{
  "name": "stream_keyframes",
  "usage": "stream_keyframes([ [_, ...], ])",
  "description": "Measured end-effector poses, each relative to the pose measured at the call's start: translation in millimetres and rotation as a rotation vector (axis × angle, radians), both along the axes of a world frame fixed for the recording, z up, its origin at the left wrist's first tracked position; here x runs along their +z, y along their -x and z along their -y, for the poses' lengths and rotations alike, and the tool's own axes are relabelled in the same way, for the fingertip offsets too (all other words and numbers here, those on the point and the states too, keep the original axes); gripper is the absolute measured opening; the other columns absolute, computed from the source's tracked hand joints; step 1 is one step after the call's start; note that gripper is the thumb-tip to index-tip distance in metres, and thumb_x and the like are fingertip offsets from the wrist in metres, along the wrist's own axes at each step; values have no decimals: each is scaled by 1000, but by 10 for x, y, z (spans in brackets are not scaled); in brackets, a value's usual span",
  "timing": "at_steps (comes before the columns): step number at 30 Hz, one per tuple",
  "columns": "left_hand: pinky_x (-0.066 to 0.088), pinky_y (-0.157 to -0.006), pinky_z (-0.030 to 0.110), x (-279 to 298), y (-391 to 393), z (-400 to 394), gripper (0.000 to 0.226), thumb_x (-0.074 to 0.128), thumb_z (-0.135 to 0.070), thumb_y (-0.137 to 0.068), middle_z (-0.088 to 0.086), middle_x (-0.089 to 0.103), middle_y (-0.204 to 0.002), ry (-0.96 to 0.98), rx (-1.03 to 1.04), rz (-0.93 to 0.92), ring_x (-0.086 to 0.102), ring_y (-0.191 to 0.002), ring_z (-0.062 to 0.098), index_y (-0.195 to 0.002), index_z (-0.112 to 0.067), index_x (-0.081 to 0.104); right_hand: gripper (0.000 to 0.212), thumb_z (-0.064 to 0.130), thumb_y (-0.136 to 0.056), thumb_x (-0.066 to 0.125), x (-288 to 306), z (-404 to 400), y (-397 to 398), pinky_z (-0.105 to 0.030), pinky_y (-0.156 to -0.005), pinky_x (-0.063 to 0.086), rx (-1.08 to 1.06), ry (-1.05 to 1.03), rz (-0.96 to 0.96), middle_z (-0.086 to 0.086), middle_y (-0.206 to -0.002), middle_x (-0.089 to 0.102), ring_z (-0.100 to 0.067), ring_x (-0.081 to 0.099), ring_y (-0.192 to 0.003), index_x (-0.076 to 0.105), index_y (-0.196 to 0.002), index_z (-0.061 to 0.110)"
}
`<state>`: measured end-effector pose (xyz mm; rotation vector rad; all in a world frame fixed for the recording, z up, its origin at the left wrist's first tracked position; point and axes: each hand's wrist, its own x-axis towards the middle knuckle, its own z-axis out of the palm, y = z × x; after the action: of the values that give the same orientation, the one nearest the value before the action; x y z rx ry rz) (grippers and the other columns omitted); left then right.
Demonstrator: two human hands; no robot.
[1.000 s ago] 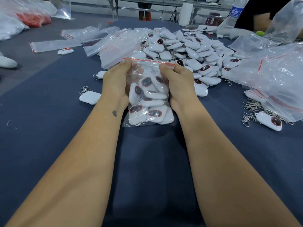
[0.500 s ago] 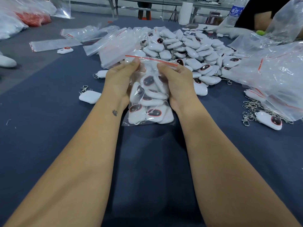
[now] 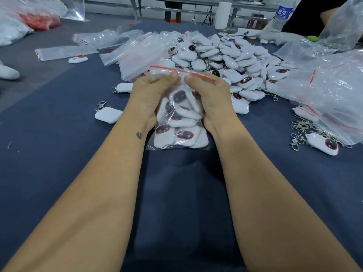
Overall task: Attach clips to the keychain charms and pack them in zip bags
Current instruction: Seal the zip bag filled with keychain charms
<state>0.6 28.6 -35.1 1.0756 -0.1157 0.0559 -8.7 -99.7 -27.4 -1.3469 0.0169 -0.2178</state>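
Hands (image 3: 182, 95) pinching zip bag (image 3: 179, 126) (filled)

White charms (image 3: 177, 122) (red-striped clear zip bag (image 3: 182, 72)).

Dark blue tablecloth (image 3: 59, 173), grey floor (image 3: 110, 18) behind, metal table legs (image 3: 137, 8).

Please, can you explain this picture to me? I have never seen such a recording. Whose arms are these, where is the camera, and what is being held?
No machine here: a person wears a camera on the head, looking down at their own arms. The left hand and right hand pinch the top of a clear zip bag filled with white keychain charms. Behind it, on the dark blue table, lies a pile of loose charms, with empty bags beside it and metal clips to the right.
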Motion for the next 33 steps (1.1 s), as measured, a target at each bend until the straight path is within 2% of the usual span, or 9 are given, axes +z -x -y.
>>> stream_keyframes([
  [2, 57, -70, 36, -14, -4, -6, 7, 67, -3, -86, 14, 71, -73, -17, -14, 8, 66, -70, 27, -83, 3, 67, 4, 5, -81, 70, 7, -14, 15, -56, -94, 50, 23, 10, 1, -18, -86, 65, -28, 60, -83, 71, -85, 6],
  [5, 57, -78, 43, -35, -16, -2, 8, 68, -5, -86, 17, 71, -78, -22, 1, 13, 67, -76, 30, -84, 3, 68, 14, 7, -81, 72, 13, -28, 21, -58, -95, 49, 13, 14, -20, -24, -91, 67, -31, 62, -85, 71, -92, 0],
  [7, 58, -76, 41, -37, -15, 8, 7, 67, -4, -87, 16, 72, -78, -27, 7, 18, 67, -74, 29, -83, 2, 69, 14, 6, -81, 73, 17, -36, 22, -58, -96, 50, 13, 10, -21, -30, -97, 69, -33, 64, -87, 72, -93, -1],
  [11, 57, -80, 44, -39, -9, 25, 7, 67, -4, -88, 20, 70, -83, -41, 15, 26, 67, -80, 31, -86, 4, 68, 4, 6, -81, 73, 15, -44, 31, -49, -88, 55, 4, 24, 0, -19, -85, 69, -28, 64, -81, 72, -80, 9],
  [20, 55, -90, 51, -48, 1, 37, 6, 66, 1, -88, 19, 72, -85, -78, 0, 50, 67, -87, 35, -89, 6, 69, 17, 3, -80, 72, 6, -20, 21, -41, -82, 55, 7, 54, 30, -9, -75, 67, -23, 63, -76, 70, -68, 16],
  [23, 55, -90, 51, -47, -9, 37, 7, 64, 1, -89, 19, 72, -87, -80, 15, 46, 67, -89, 35, -91, 6, 68, 21, 1, -82, 70, 5, -24, 5, -44, -85, 55, 25, 48, 45, -9, -75, 68, -24, 63, -78, 71, -68, 17],
  [28, 58, -83, 43, -42, -8, 26, 6, 63, 1, -90, 18, 72, -85, -54, 1, 47, 69, -85, 33, -91, 5, 68, 9, 5, -84, 73, -14, -48, -4, -53, -93, 54, 31, 33, 17, -15, -86, 71, -30, 68, -87, 71, -78, 13],
  [30, 58, -78, 41, -34, -3, 32, 8, 65, -3, -90, 17, 72, -80, -86, 32, 29, 69, -78, 30, -86, 2, 69, 8, 9, -84, 73, -22, -30, -18, -49, -92, 56, 12, 34, -9, -15, -87, 72, -34, 70, -91, 72, -78, 15],
  [33, 57, -79, 43, -7, -44, 22, 22, 63, -19, -95, 14, 72, -81, -101, 132, -79, 68, -75, 27, -79, -6, 70, 10, 9, -84, 72, -26, 7, -40, -34, -78, 54, -19, 37, -7, 0, -72, 68, -21, 65, -74, 70, -77, 15],
])
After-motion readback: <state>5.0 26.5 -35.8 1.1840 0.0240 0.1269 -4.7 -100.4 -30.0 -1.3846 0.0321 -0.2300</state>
